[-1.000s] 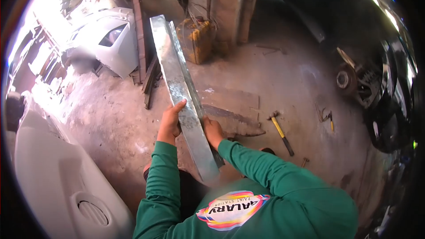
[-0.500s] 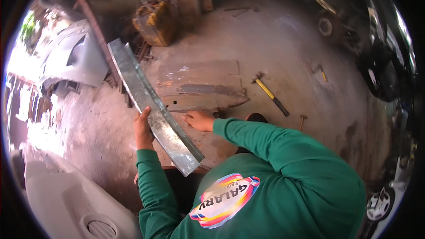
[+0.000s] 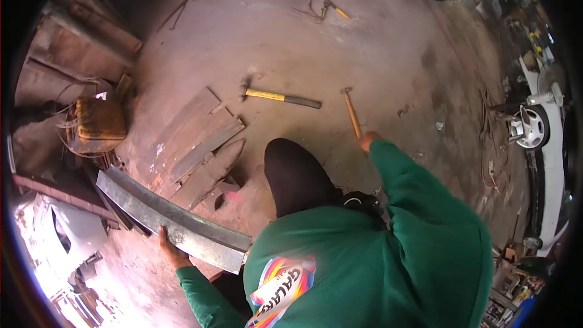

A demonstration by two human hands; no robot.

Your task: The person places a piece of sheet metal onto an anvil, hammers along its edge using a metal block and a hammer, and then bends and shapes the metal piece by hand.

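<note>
My left hand point(image 3: 173, 250) grips a long, bent grey sheet-metal channel point(image 3: 176, 223) by its lower edge, with the thumb up against its face. The channel slants down from the left to beside my torso. Out to the right, my right hand point(image 3: 368, 140) is closed at the end of the wooden handle of a small hammer point(image 3: 353, 114), whose head points away from me. My sleeve hides part of this hand. A larger hammer point(image 3: 280, 98) with a yellow and black handle lies on the floor left of the small one.
Flat rusty metal pieces point(image 3: 194, 136) lie on the floor ahead of my knee. A yellow container point(image 3: 101, 124) stands at the left, near a pale car body panel point(image 3: 76, 228). Farther off lie a yellow-handled tool point(image 3: 337, 10) and tongs point(image 3: 178, 12). A white car point(image 3: 549, 170) is at the right.
My view has swung to the right. My right hand has left the rusty metal pieces and reached out to the small hammer's handle. The left hand still holds the channel.
</note>
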